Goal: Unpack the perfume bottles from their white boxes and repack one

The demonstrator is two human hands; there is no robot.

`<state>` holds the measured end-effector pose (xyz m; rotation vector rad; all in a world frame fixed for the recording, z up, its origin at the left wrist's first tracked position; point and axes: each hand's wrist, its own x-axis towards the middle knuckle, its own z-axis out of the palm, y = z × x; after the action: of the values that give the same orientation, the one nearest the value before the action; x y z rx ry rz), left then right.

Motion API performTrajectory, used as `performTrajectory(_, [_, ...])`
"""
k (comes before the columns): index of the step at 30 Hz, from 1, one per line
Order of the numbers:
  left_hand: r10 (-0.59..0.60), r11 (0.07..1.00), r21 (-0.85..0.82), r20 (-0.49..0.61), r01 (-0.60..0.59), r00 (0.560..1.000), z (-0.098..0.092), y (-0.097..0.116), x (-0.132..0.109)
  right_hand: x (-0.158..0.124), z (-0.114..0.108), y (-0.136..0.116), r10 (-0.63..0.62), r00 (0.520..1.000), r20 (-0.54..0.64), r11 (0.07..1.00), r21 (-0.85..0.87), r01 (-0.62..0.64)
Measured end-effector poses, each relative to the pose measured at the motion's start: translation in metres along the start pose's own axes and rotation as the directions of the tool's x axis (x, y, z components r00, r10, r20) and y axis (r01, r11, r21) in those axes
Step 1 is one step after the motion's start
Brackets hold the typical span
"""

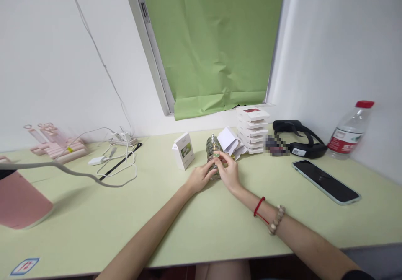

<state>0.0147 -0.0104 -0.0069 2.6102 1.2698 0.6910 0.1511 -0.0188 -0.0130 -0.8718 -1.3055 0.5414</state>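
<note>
At the middle of the table, my left hand [201, 177] and my right hand [229, 172] meet with their fingertips together. Between them is a small round thing with a green top [216, 155], too small to name for certain. My right thumb and fingers pinch it, and my left fingers close against its near side. Just behind my fingers stands a cluster of shiny round glass-like or metal pieces [212, 142], partly hidden by my hands. To its left a small white box [184, 152] with a green picture stands upright, its top flap apparently open.
Crumpled white paper [230, 141] lies beside a stack of white boxes [253, 130]. To the right are a black headset [303, 149], a phone [326, 181] and a red-capped bottle [349, 133]. White cables [127, 162], pink stands [58, 141] and a pink object [23, 200] are left.
</note>
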Motion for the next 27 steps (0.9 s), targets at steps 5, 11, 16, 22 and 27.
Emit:
performTrajectory(5, [0.006, 1.0, 0.005, -0.005, -0.006, 1.0, 0.0, 0.0, 0.0, 0.001, -0.001, 0.0, -0.042, 0.998, 0.038, 0.999, -0.026, 0.043])
performTrajectory(11, [-0.001, 0.999, 0.032, -0.003, 0.001, 1.0, -0.001, 0.001, -0.001, 0.002, -0.001, -0.001, 0.015, 0.999, 0.043, 0.997, 0.078, -0.019])
performTrajectory(16, [0.012, 0.998, 0.061, -0.024, -0.011, 1.0, -0.001, 0.001, -0.002, 0.006, -0.001, 0.001, 0.1, 0.988, 0.119, 0.968, 0.22, -0.125])
performTrajectory(22, [0.026, 0.989, 0.144, -0.07, -0.016, 0.997, 0.001, 0.0, -0.003, 0.009, -0.001, -0.001, 0.154, 0.979, 0.134, 0.92, 0.343, -0.191])
performTrajectory(27, [0.039, 0.972, 0.233, -0.079, -0.019, 0.996, 0.002, -0.003, -0.005, 0.015, -0.006, -0.008, 0.213, 0.975, 0.065, 0.909, 0.352, -0.222])
